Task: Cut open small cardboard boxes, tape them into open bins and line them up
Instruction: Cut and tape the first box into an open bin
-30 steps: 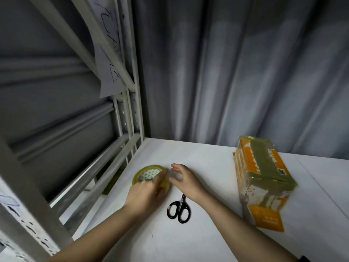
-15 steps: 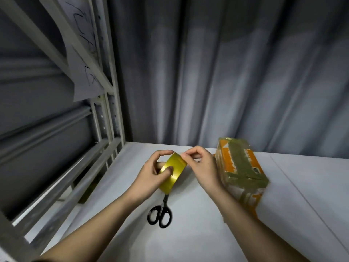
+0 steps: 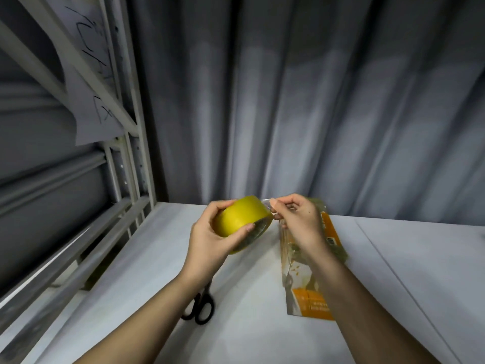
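My left hand (image 3: pixel 210 240) grips a yellow roll of tape (image 3: pixel 240 219) held in the air above the white table (image 3: pixel 262 337). My right hand (image 3: pixel 296 219) pinches the tape's loose clear end at the roll's right edge. An orange and white cardboard box (image 3: pixel 309 298), wrapped with strips of tape, lies on the table under my right forearm, partly hidden by it. Black-handled scissors (image 3: pixel 200 307) lie on the table below my left wrist, blades hidden.
A grey metal shelf frame (image 3: pixel 131 143) with a hanging paper sheet (image 3: pixel 89 106) stands at the left. A grey curtain (image 3: pixel 315 101) closes off the back. The table's left edge runs along the shelf rails.
Both hands lifted the tape roll off the table and raised it. My right hand's fingers moved to the roll's edge and now pinch the tape end.
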